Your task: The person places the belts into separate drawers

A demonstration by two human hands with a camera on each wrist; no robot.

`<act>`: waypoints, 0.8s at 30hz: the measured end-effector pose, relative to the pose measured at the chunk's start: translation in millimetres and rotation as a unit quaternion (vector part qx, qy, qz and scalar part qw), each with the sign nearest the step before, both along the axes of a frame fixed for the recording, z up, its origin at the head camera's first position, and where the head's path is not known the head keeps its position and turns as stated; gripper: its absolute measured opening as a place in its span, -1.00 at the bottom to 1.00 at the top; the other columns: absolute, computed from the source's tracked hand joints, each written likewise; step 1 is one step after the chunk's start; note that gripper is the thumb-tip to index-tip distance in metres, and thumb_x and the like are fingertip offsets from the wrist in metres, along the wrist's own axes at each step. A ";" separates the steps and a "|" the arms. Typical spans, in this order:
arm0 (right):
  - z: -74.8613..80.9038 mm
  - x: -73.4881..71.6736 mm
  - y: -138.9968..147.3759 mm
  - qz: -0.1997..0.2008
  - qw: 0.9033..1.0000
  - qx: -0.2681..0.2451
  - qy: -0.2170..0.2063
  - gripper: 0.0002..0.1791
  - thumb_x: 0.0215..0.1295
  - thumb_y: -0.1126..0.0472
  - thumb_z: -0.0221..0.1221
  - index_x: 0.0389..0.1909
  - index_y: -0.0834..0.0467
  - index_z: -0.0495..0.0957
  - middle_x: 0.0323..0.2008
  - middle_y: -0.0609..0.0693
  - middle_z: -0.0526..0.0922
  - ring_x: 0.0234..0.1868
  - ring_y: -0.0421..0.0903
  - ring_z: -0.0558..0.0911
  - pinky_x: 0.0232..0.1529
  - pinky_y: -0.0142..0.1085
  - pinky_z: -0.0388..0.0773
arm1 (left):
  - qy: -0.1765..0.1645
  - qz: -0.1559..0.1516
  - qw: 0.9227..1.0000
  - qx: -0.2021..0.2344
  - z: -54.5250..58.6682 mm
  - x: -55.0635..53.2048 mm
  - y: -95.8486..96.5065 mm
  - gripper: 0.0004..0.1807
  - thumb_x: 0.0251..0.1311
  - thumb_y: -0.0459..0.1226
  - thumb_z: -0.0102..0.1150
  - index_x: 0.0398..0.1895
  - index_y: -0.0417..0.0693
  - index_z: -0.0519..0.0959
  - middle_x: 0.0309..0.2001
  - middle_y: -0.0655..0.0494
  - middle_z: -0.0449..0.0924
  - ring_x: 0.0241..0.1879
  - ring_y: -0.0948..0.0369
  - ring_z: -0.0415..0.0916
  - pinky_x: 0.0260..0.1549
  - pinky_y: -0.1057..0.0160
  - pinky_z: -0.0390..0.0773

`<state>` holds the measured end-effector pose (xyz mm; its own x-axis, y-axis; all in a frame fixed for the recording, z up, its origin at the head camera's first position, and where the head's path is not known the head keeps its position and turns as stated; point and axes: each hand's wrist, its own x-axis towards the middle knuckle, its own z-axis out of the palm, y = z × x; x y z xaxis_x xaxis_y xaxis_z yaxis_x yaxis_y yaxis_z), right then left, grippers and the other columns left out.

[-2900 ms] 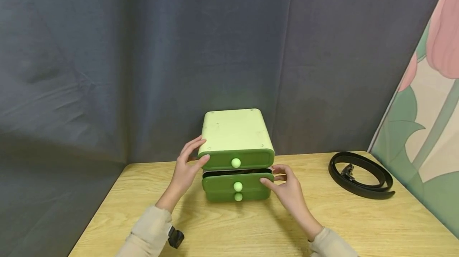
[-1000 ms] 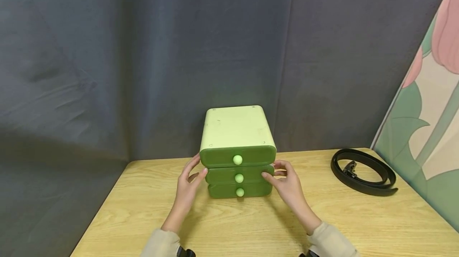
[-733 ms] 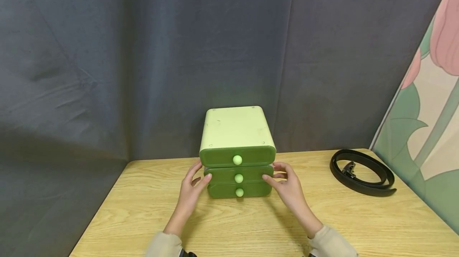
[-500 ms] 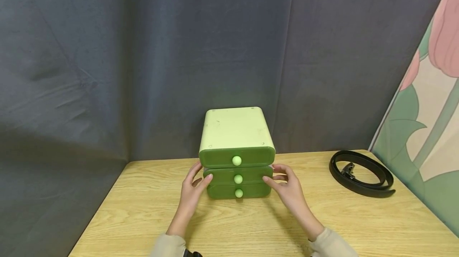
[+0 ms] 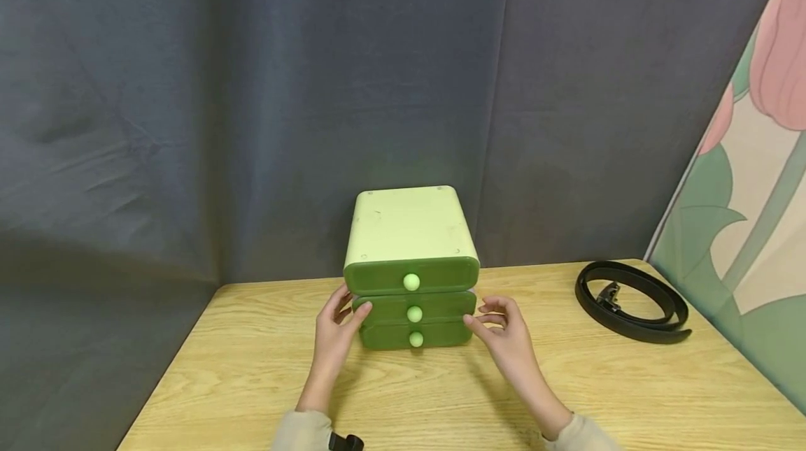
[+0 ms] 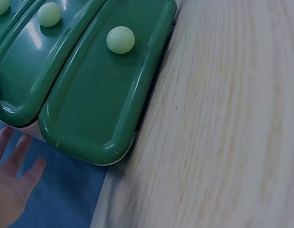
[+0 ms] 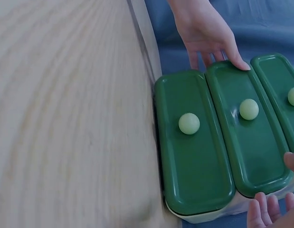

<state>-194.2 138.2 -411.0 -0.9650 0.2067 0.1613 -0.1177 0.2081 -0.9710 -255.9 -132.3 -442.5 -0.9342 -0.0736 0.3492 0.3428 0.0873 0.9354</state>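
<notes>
A small cabinet (image 5: 409, 224) with a pale green top and dark green drawer fronts stands on the wooden table. Its middle drawer (image 5: 384, 308) sits back, level with the bottom drawer (image 5: 441, 333); each front bears a round pale knob. My left hand (image 5: 332, 340) is at the left end, thumb on the middle drawer's front and fingers along the side wall. In the right wrist view that thumb lies flat on the green face. My right hand (image 5: 507, 340) is beside the right end, thumb at the drawer's edge, fingers loosely bent and slightly off the side.
A coiled black belt (image 5: 676, 311) with a metal buckle lies on the table (image 5: 252, 367) at the right. A dark grey curtain (image 5: 352, 87) hangs close behind the cabinet, and a panel with painted flowers (image 5: 718, 227) borders the right side.
The middle drawer, pulled out earlier, has slid back in. My left hand has come down from the top drawer's corner to the middle drawer. Lately my right hand has eased off the side.
</notes>
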 end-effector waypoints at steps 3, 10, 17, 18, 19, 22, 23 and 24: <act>-2.9 3.1 -3.6 -0.003 1.000 -0.008 0.000 -0.56 0.29 0.31 0.30 0.09 0.35 0.37 -0.03 0.19 0.48 -0.13 -0.15 0.53 -0.13 -0.45 0.51 | 0.005 0.010 1.000 0.005 0.2 0.1 1.3 -0.44 0.20 -0.33 0.36 0.30 -0.15 0.49 0.25 -0.10 0.48 0.24 -0.03 0.41 0.20 -0.10 0.37; -13.7 7.8 -17.3 0.014 1.000 0.008 -0.015 -0.73 0.30 0.26 0.30 -0.06 0.30 0.57 -0.14 0.07 0.63 -0.17 -0.15 0.59 -0.16 -0.41 0.56 | 0.004 0.036 0.999 0.014 1.2 0.9 6.2 -0.45 0.17 -0.35 0.39 0.26 -0.20 0.51 0.21 -0.12 0.52 0.19 -0.02 0.46 0.13 -0.02 0.45; -24.9 2.4 -34.9 0.038 0.999 0.015 -0.035 -0.75 0.25 0.28 0.33 -0.11 0.32 0.62 -0.27 0.04 0.66 -0.26 -0.12 0.61 -0.25 -0.37 0.57 | -0.003 0.067 0.998 0.019 4.9 3.7 11.9 -0.46 0.16 -0.35 0.40 0.23 -0.22 0.53 0.17 -0.14 0.55 0.18 -0.05 0.47 0.13 -0.10 0.43; -26.7 0.9 -37.4 0.042 0.998 0.013 -0.039 -0.75 0.25 0.28 0.34 -0.11 0.32 0.62 -0.28 0.04 0.66 -0.27 -0.11 0.61 -0.26 -0.35 0.57 | -0.004 0.069 0.997 0.020 5.6 4.0 12.5 -0.47 0.16 -0.34 0.40 0.23 -0.21 0.54 0.16 -0.13 0.56 0.19 -0.04 0.46 0.13 -0.10 0.42; -28.8 -0.6 -39.6 0.046 0.998 0.013 -0.043 -0.74 0.24 0.28 0.34 -0.11 0.33 0.62 -0.29 0.05 0.66 -0.27 -0.10 0.62 -0.26 -0.34 0.58 | -0.005 0.072 0.997 0.022 6.2 4.3 13.0 -0.47 0.16 -0.34 0.40 0.23 -0.20 0.54 0.15 -0.12 0.56 0.19 -0.03 0.46 0.14 -0.10 0.41; -35.7 -4.9 -45.1 0.059 0.996 0.012 -0.060 -0.71 0.23 0.27 0.35 -0.11 0.37 0.62 -0.30 0.06 0.66 -0.27 -0.08 0.63 -0.28 -0.29 0.59 | -0.009 0.077 0.997 0.029 6.8 4.3 14.2 -0.47 0.14 -0.35 0.41 0.22 -0.19 0.55 0.13 -0.12 0.58 0.17 -0.02 0.48 0.13 -0.09 0.42; -38.1 -6.2 -46.7 0.064 0.996 0.013 -0.065 -0.70 0.23 0.26 0.35 -0.11 0.38 0.62 -0.31 0.06 0.66 -0.28 -0.08 0.64 -0.29 -0.28 0.60 | -0.010 0.078 0.996 0.030 6.9 4.4 14.5 -0.47 0.14 -0.35 0.42 0.21 -0.19 0.55 0.13 -0.11 0.58 0.17 -0.02 0.49 0.13 -0.09 0.42; -40.0 -7.3 -48.4 0.070 0.995 0.013 -0.069 -0.69 0.23 0.26 0.35 -0.11 0.39 0.62 -0.31 0.07 0.67 -0.28 -0.07 0.64 -0.29 -0.27 0.61 | -0.010 0.080 0.996 0.031 6.6 4.3 14.8 -0.47 0.14 -0.35 0.42 0.21 -0.19 0.56 0.13 -0.11 0.58 0.16 -0.02 0.49 0.12 -0.08 0.43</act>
<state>-201.5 89.9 -451.0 -0.9974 0.0669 0.0282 -0.0125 0.2238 -0.9746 -251.7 -117.5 -435.9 -0.9156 -0.2432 0.3202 0.3097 0.0814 0.9473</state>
